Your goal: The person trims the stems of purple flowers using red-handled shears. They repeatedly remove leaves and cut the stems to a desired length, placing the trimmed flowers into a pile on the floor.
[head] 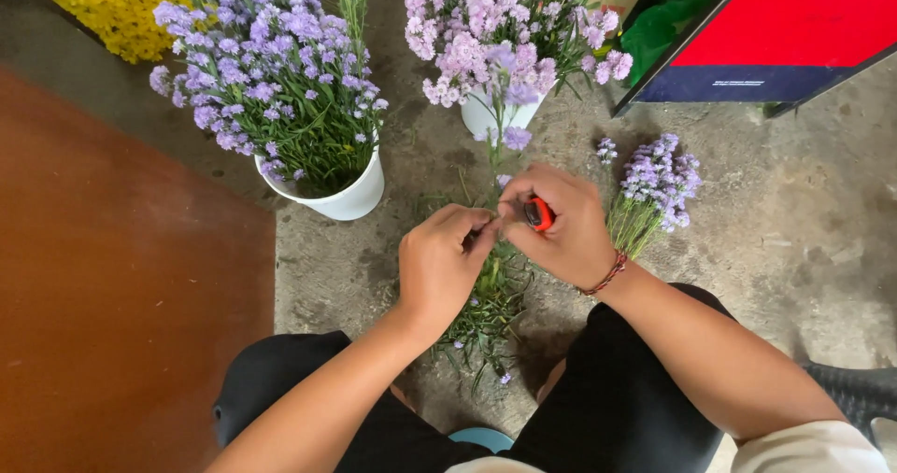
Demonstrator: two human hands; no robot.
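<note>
A thin green flower stem (pixel 503 132) topped by a small purple bloom is pinched between the thumb and forefinger of the left hand (pixel 439 266). The stem is held upright above the concrete floor (pixel 804 211), between the person's knees and the buckets. An orange-handled cutter (pixel 538 213) is gripped in the right hand (pixel 561 225), the fingers curled tightly around it; the tool is set just beside the left fingertips, at the stem. A red braided bracelet (pixel 607 275) is worn on the right wrist. Beneath the hands, a heap of trimmed green leaves and stalks (pixel 486 310) is spread on the floor. A loose bunch of purple flowers (pixel 654 188) is laid on the floor to the right. Two white buckets (pixel 350 197) filled with purple flowers are placed further away, and yellow flowers (pixel 107 1) are seen at the upper left corner.
</note>
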